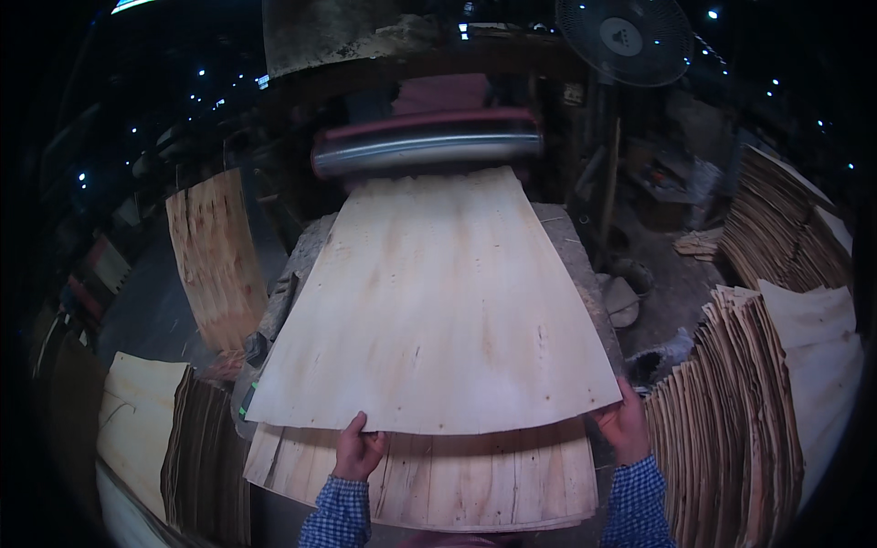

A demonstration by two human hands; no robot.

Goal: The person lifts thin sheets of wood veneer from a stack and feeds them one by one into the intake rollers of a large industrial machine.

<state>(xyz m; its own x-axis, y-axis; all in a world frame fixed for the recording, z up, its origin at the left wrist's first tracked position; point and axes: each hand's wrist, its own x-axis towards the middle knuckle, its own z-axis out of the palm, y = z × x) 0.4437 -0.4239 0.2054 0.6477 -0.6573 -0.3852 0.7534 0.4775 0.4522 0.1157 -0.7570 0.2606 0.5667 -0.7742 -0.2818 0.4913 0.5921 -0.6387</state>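
Note:
A wide, pale sheet of wood veneer (438, 301) stretches away from me, its far edge at a long metal roller (429, 146). My left hand (359, 449) grips the near edge left of the middle, thumb on top and fingers underneath. At the near right corner, my right hand (625, 427) holds the sheet's edge between thumb and fingers; some of those fingers are hidden. Below the held sheet, another veneer sheet or stack (438, 484) with brownish streaks shows its near part.
Stacks of veneer stand on edge at the right (731, 411) and left (206, 447). A lone wavy brown sheet (216, 260) leans at the far left. A round fan (624, 38) stands at the back right, near a pole (611, 183).

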